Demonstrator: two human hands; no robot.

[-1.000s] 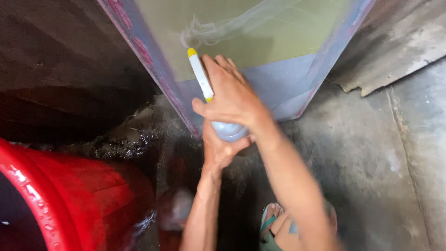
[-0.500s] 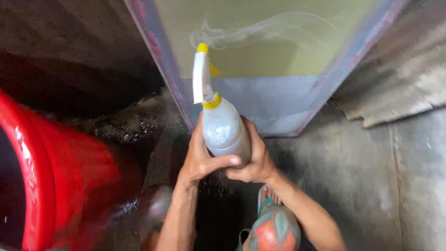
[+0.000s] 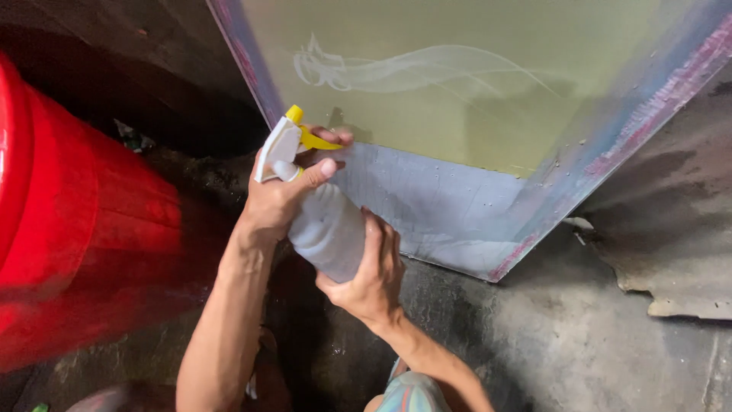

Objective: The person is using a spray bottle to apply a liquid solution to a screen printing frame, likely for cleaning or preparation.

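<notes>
Gripping spray bottle [image 3: 328,229] | left hand [image 3: 278,194] at trigger | right hand [image 3: 370,278] wrapping base

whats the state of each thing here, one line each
spray bottle: tilted, held in both hands, nozzle towards the screen
left hand: gripping the bottle's neck, finger on the yellow trigger
right hand: cupped under the bottle's base
screen frame: leaning upright, faint pale design on its mesh
red bucket: standing at left, blurred

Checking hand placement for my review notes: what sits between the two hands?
In the head view, the pale body of the spray bottle lies between them: the left hand grips its neck by the yellow trigger, the right hand cups its base.
</notes>
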